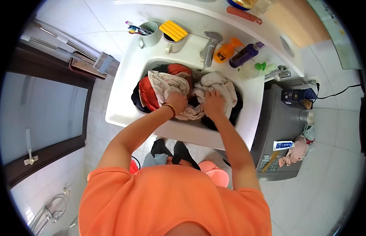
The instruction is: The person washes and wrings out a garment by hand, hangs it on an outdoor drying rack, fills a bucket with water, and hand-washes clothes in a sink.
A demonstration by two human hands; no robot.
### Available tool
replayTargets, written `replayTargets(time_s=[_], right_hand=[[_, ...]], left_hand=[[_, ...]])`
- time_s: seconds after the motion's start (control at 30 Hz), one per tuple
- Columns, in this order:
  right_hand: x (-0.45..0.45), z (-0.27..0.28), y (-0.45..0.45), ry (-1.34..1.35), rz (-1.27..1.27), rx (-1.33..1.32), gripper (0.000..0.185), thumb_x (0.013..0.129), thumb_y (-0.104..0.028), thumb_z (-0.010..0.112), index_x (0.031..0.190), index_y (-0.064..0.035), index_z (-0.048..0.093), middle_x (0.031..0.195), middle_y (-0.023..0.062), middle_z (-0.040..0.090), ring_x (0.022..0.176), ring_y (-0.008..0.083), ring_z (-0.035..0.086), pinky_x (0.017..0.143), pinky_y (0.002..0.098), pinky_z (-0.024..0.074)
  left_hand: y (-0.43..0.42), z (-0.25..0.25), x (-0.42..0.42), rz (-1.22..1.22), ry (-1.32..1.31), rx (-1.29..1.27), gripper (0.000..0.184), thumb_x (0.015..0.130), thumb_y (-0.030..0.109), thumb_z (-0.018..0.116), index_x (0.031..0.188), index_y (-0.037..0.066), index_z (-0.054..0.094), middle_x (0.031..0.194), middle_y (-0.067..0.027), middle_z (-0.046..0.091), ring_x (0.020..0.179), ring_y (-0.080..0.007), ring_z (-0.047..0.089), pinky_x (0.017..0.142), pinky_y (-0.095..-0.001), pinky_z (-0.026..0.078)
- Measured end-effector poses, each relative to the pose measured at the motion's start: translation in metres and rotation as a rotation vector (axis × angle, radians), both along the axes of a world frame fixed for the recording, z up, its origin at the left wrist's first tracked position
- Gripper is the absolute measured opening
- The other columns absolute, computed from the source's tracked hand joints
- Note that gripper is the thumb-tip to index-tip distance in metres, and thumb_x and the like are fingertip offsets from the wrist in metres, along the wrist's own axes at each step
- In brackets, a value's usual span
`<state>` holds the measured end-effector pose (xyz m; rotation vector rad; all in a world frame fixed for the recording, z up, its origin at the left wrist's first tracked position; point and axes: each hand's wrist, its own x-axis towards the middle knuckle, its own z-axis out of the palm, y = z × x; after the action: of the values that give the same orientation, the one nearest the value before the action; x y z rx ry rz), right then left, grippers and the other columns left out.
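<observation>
A white sink (124,108) is heaped with clothes. A pale floral garment (163,82) lies bunched on top, its folds reaching across to the right side. My left hand (176,101), with a yellow and dark band at its wrist, is closed on its folds. My right hand (213,104) grips the pale bunched cloth (220,83) on the right, its thumb out of sight. Red cloth (148,94) shows at the left of the heap, and dark cloth (236,110) at the right. The hands are a short way apart.
Behind the basin stand a faucet (210,49), an orange spray bottle (227,51), a purple bottle (244,55), a toothbrush cup (149,34) and a mug (175,45) topped by a yellow sponge (173,30). A grey washing machine (275,126) stands right; a pink bucket (215,173) sits below.
</observation>
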<state>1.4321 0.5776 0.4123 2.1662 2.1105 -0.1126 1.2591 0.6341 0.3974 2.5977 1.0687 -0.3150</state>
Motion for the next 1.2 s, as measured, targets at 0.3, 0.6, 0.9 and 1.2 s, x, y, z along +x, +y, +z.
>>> replayTargets(time_s=[0.3,0.6,0.9,1.2], right_hand=[[0.034,0.119,-0.002,1.08,-0.648,-0.012,0.014,0.075,-0.015,0.059,0.085,-0.0067,0.063,0.076,0.0013,0.059,0.067,0.0088,0.052,0.063,0.0234,0.0409],[0.028,0.253,-0.014,1.664,-0.421,0.488,0.022,0.074,-0.008,0.061,0.094,0.0017,0.058,0.084,0.0023,0.058,0.075,0.007,0.052,0.069,0.0202,0.0413],[0.063,0.038,0.003,1.14,-0.649,0.228,0.02,0.075,-0.017,0.057,0.089,-0.0022,0.061,0.079,0.0083,0.058,0.076,0.0146,0.052,0.07,0.0251,0.0401],[-0.001,-0.05,0.028,0.188,-0.406,0.383,0.044,0.077,-0.034,0.056,0.113,-0.011,0.047,0.101,0.0153,0.05,0.091,0.0342,0.049,0.076,0.0406,0.0425]], left_hand=[[-0.004,0.028,-0.031,0.131,-0.216,-0.328,0.041,0.075,0.036,0.056,0.106,0.009,0.053,0.09,-0.0155,0.06,0.085,-0.0307,0.057,0.074,-0.0403,0.045],[0.026,0.091,0.041,0.182,-1.374,-0.907,0.079,0.076,0.022,0.062,0.135,0.007,0.012,0.12,-0.0124,0.04,0.105,-0.0185,0.044,0.086,-0.0269,0.037],[0.055,0.032,0.027,0.542,-1.028,-0.774,0.027,0.079,0.027,0.06,0.096,0.006,0.055,0.084,0.0003,0.054,0.083,-0.0088,0.048,0.07,-0.0239,0.04],[0.031,-0.037,0.063,0.337,-0.474,0.132,0.048,0.074,0.026,0.059,0.118,0.014,0.042,0.105,-0.0152,0.043,0.096,-0.0321,0.046,0.072,-0.0383,0.047]])
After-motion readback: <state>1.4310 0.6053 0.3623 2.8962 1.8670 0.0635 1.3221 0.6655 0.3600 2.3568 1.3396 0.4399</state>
